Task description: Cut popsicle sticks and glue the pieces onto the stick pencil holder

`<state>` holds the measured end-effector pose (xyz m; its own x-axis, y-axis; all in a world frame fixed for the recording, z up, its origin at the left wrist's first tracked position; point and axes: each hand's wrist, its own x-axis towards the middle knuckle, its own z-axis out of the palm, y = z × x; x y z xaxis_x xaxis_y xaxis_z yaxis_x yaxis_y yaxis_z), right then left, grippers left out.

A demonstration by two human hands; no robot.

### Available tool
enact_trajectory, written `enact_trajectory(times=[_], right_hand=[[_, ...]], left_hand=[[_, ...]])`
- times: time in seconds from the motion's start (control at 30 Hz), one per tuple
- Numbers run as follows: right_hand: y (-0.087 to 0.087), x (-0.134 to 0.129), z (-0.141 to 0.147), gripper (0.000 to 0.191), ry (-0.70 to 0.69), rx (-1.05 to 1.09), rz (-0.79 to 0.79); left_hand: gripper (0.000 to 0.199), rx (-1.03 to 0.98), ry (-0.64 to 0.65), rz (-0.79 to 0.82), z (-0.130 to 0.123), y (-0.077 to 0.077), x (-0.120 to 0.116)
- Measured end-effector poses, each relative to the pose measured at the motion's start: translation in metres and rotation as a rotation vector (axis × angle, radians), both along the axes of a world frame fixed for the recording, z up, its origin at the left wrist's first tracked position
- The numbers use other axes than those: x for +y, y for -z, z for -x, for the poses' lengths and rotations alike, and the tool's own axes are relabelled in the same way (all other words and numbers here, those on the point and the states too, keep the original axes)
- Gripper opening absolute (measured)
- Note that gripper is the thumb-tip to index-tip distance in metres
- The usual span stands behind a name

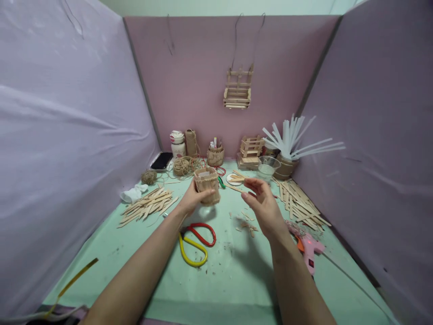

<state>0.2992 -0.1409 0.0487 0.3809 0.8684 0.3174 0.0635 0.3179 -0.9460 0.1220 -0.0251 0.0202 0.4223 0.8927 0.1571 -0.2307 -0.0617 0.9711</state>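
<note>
My left hand (196,197) is wrapped round a small cup covered in short wooden pieces (207,184), held above the green-covered table. To its right, my right hand (260,198) is raised with its fingers apart and curved; nothing clearly shows between them. Behind its fingertips, wooden sticks (234,187) lie near a small white round dish (233,179). Scissors with one red and one yellow handle (194,253) rest below the cup. Small broken wood bits (249,227) are scattered under my right hand.
Stick piles lie left (149,205) and right (299,203). A pink glue gun (308,247) with a cord sits beside my right forearm. Twine (184,166), a white jar (177,145) and a pot of glue sticks (286,166) stand behind. A wooden swing (237,95) hangs at the back.
</note>
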Motion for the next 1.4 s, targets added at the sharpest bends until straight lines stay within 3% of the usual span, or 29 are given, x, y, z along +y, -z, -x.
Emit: enact_trajectory(times=[0.2, 0.4, 0.6, 0.7, 0.83, 0.87, 0.93, 1.0, 1.1, 1.2, 1.27, 1.33, 1.4], right_hand=[[0.006, -0.034, -0.013, 0.039, 0.078, -0.070, 0.043], [0.017, -0.060, -0.030, 0.030, 0.188, -0.033, 0.043], [0.026, -0.079, -0.043, 0.025, 0.382, -0.018, 0.047], [0.037, -0.088, -0.046, 0.022, 0.510, -0.022, 0.102], [0.055, -0.094, -0.048, 0.016, 0.569, -0.139, 0.189], [0.058, -0.095, -0.048, 0.016, 0.576, -0.185, 0.212], [0.060, -0.095, -0.048, 0.016, 0.595, -0.278, 0.242], [0.059, -0.093, -0.048, 0.015, 0.610, -0.375, 0.261], [0.056, -0.089, -0.050, 0.016, 0.612, -0.567, 0.320], [0.059, -0.081, -0.051, 0.018, 0.552, -0.768, 0.454], [0.064, -0.074, -0.053, 0.018, 0.511, -0.859, 0.544], [0.071, -0.068, -0.053, 0.019, 0.487, -0.927, 0.602], [0.077, -0.063, -0.054, 0.021, 0.476, -0.977, 0.634]], left_hand=[[0.081, 0.128, -0.021, -0.137, 0.005, 0.014, 0.035], [0.080, 0.203, -0.036, -0.168, 0.002, 0.028, 0.042], [0.086, 0.252, -0.022, -0.153, 0.006, 0.030, 0.048], [0.073, 0.271, -0.208, -0.176, 0.013, 0.024, 0.048], [0.037, 0.248, -0.729, -0.515, 0.010, 0.005, 0.021], [0.027, 0.271, -0.806, -0.596, 0.006, 0.001, 0.010], [0.015, 0.309, -0.699, -0.682, -0.005, -0.006, -0.016], [0.012, 0.316, -0.510, -0.697, -0.017, -0.007, -0.040], [0.018, 0.393, -0.233, -0.595, -0.033, -0.001, -0.065], [0.034, 0.455, -0.048, -0.467, -0.042, 0.009, -0.076], [0.032, 0.476, -0.016, -0.452, -0.044, 0.014, -0.078], [0.020, 0.493, -0.064, -0.477, -0.044, 0.016, -0.077], [0.020, 0.501, -0.123, -0.498, -0.042, 0.017, -0.075]])
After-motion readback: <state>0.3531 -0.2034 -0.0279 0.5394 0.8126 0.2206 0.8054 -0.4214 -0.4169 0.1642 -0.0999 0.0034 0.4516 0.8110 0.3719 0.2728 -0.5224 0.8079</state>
